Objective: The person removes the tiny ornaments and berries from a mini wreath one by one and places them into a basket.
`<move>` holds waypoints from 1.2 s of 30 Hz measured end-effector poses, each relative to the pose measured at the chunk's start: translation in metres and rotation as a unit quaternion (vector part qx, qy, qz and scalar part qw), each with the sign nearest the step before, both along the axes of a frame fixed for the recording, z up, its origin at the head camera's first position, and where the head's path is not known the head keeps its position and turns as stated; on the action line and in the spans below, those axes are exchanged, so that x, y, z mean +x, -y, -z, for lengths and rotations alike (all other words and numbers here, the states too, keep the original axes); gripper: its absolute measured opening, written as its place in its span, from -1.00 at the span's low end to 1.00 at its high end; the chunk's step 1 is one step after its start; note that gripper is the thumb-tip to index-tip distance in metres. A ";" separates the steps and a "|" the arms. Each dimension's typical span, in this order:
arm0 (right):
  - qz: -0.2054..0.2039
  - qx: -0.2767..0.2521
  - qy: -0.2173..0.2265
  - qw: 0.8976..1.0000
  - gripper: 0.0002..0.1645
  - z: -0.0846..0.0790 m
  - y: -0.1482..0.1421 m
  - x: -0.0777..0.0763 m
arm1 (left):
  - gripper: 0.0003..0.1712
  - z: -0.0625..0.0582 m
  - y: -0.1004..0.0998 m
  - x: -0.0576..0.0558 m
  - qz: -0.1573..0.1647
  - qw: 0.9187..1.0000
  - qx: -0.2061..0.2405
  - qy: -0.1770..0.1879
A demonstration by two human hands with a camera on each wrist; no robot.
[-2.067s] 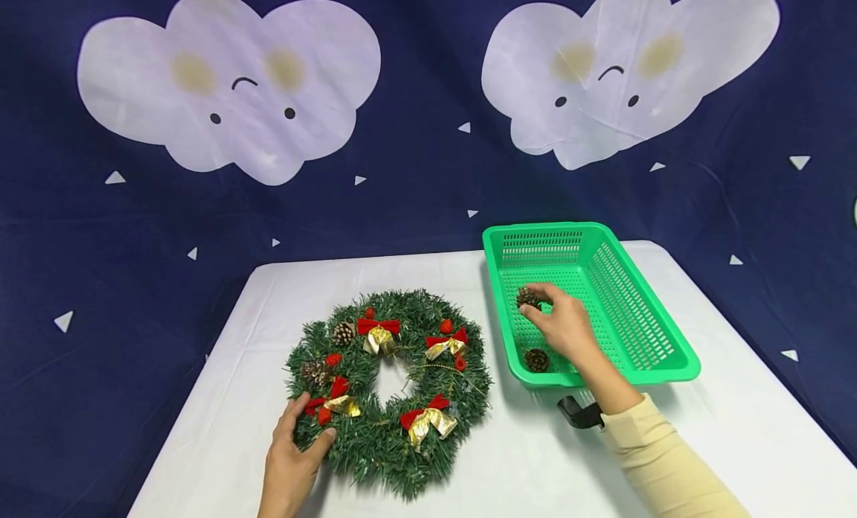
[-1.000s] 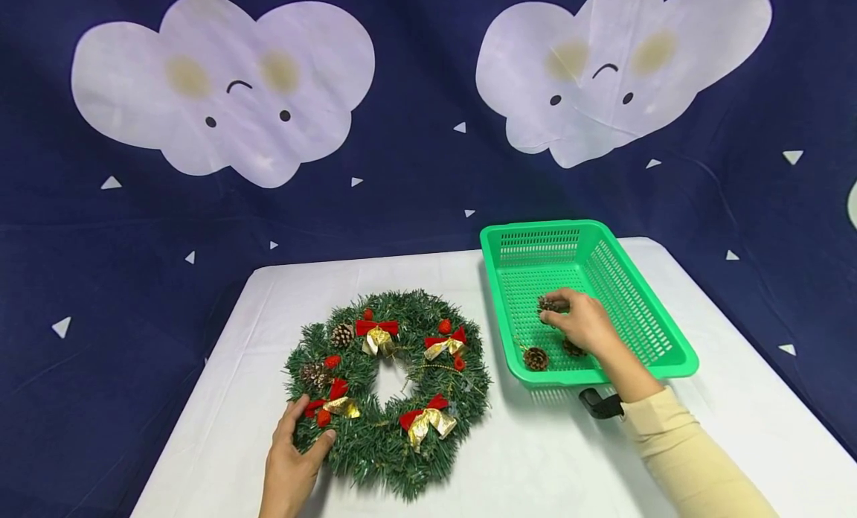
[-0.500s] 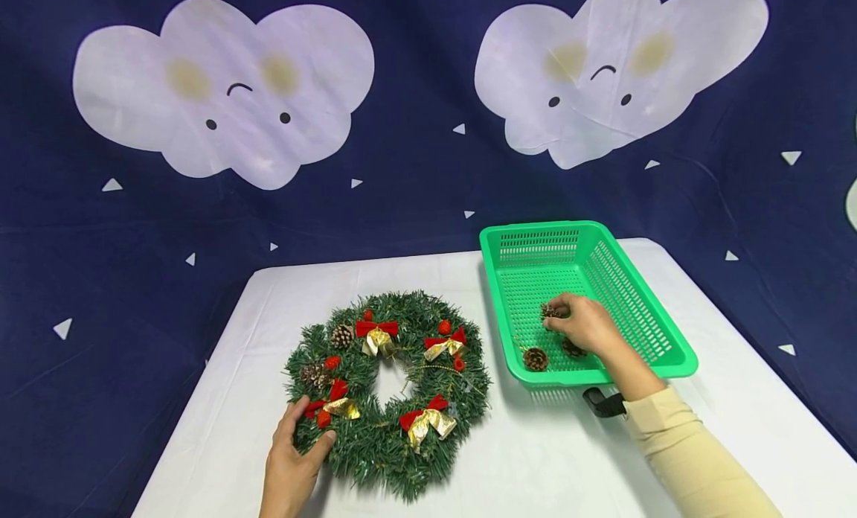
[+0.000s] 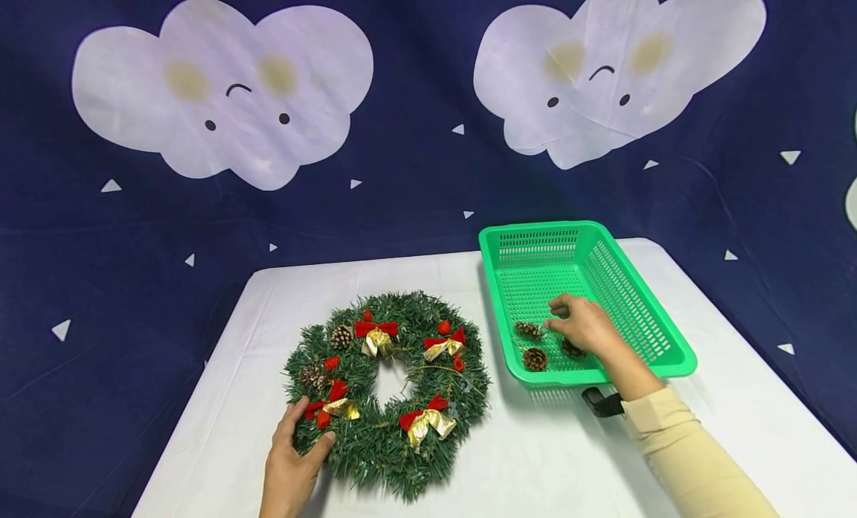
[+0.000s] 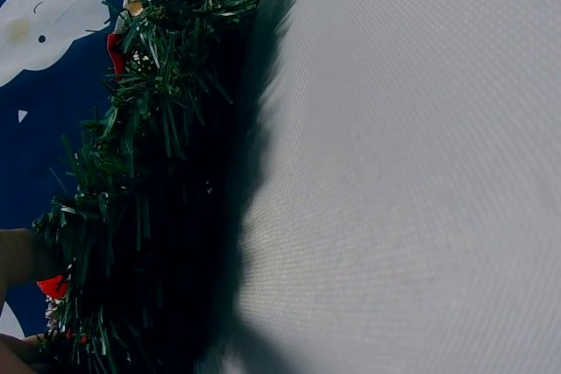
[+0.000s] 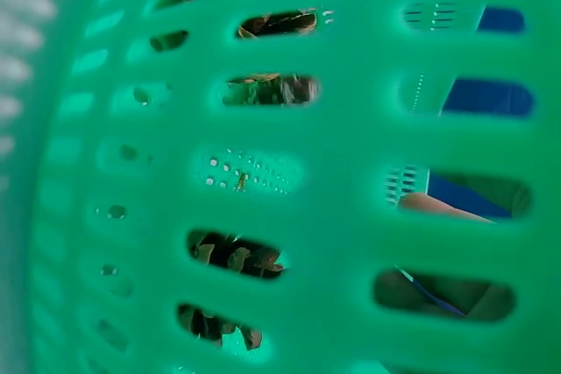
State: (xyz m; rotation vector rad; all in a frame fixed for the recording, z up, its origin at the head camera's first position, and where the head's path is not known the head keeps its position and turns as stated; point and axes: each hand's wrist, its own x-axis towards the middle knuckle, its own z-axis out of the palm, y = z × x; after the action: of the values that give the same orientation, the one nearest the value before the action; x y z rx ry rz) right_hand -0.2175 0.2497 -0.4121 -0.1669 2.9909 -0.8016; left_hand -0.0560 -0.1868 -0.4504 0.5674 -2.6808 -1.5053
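A green wreath (image 4: 402,458) with red-and-gold bows, red berries and pine cones lies flat on the table. My left hand (image 4: 291,458) rests on its left edge, thumb and fingers spread. The left wrist view shows the wreath's dark side (image 5: 149,216) and part of a finger (image 5: 26,256). Inside the green basket (image 4: 492,309), my right hand (image 4: 585,326) hovers with its fingers apart, holding nothing. Just left of its fingertips lies a pine cone (image 4: 529,330). A second pine cone (image 4: 535,359) sits below that one, and a third pine cone (image 4: 572,347) is partly hidden under the hand.
The white-covered table (image 4: 529,458) bears both wreath and basket. Behind it hangs a dark blue curtain (image 4: 415,228) with clouds and white triangles. In the right wrist view, the basket's slotted wall (image 6: 342,146) blocks most of the scene.
My right hand carried a pine cone rightward and down inside the basket and let go of it; it lies left of the fingertips. My left hand stays on the wreath.
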 end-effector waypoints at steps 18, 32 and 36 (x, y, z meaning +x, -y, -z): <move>-0.019 -0.034 -0.066 0.997 -0.46 -0.021 0.031 0.014 | -0.13 0.000 0.001 0.000 -0.001 1.000 0.001 -0.002; -0.064 -0.075 -0.099 0.990 -0.52 -0.033 0.078 0.027 | -0.12 0.001 0.001 0.000 0.001 1.000 0.004 -0.003; -0.070 -0.086 -0.102 0.989 -0.52 -0.034 0.089 0.029 | -0.10 0.001 0.001 0.000 0.003 1.000 0.005 0.000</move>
State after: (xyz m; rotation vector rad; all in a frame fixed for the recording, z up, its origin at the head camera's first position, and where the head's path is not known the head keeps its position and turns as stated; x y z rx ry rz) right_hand -0.1888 0.1606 -0.3785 -0.4873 3.0475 -1.0878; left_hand -0.0557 -0.1875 -0.4510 0.5606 -2.6794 -1.5223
